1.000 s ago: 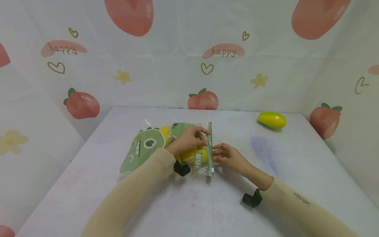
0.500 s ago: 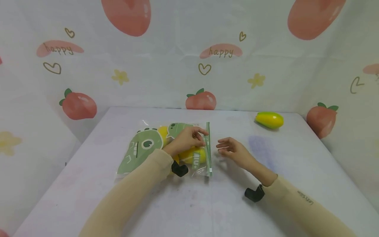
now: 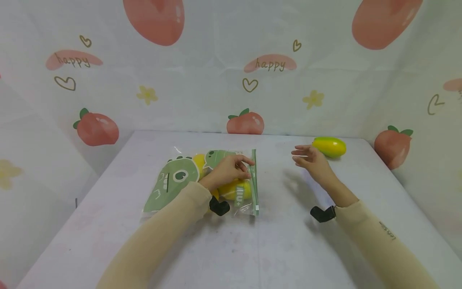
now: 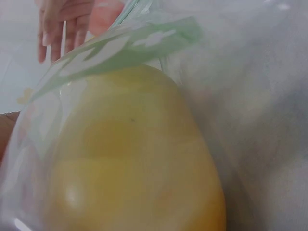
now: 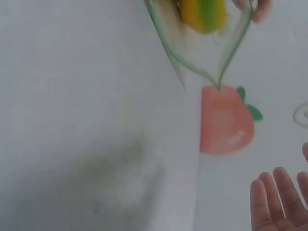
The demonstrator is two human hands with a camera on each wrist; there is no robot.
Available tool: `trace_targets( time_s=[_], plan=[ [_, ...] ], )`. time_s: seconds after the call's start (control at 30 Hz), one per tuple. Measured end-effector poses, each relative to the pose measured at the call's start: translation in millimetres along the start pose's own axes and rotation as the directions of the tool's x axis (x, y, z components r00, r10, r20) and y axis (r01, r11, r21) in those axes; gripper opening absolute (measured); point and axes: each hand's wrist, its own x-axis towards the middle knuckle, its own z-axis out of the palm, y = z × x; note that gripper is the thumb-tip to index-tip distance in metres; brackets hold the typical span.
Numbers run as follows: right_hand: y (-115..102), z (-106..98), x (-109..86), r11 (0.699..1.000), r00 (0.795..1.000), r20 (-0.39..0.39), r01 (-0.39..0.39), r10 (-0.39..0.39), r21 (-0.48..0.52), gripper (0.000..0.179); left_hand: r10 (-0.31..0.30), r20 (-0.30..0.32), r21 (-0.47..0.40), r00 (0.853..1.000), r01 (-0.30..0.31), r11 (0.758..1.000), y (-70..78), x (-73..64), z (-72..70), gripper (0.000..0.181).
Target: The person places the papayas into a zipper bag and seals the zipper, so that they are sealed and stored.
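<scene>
A clear zip bag (image 3: 173,188) with a green dinosaur print lies left of the table's middle, its green-edged mouth facing right. Inside it are yellow fruits (image 3: 227,190), one filling the left wrist view. My left hand (image 3: 231,170) pinches the bag's upper edge at the mouth. In the right wrist view, the bag's green rim (image 5: 183,60) gapes, with left fingertips (image 5: 262,9) at one side. My right hand (image 3: 313,162) is in the air, fingers extended and holding nothing. Just behind it lies a yellow-green papaya (image 3: 330,147), partly overlapped by the fingers in the head view.
A white table (image 3: 223,257) carries the bag and the papaya. Behind it hangs a white backdrop (image 3: 202,104) printed with peaches, hearts and flowers; it also covers both sides. A black wrist mount (image 3: 323,214) sits at the right cuff.
My right hand has left the bag's mouth and moved right and away from me, up to the papaya. My left hand and the bag have stayed in place.
</scene>
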Motion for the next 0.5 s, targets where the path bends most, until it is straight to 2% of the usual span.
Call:
trace_targets(
  time_s=[0.13, 0.27, 0.4, 0.5],
  plan=[
    [4.7, -20.1, 7.5, 0.999, 0.998, -0.062, 0.010, -0.007, 0.049, 0.054, -0.001, 0.000, 0.006, 1.000, 0.001, 1.000, -0.5, 0.3, -0.4, 0.036],
    [11.3, -39.7, 14.8, 1.000, 0.988, -0.151, 0.001, -0.002, -0.002, 0.054, -0.002, 0.000, 0.016, 1.000, 0.002, 1.000, -1.3, 0.9, -0.9, 0.037],
    [19.5, -56.6, 21.8, 0.994, 0.966, -0.254, -0.070, 0.045, -0.089, 0.058, -0.002, 0.000, 0.022, 1.000, 0.002, 1.000, -2.3, 1.9, -0.9, 0.036],
    [27.1, -67.2, 26.5, 0.987, 0.948, -0.307, -0.126, 0.088, -0.104, 0.061, -0.002, 0.000, 0.024, 1.000, 0.002, 1.000, -2.3, 2.3, -0.8, 0.036]
  ],
)
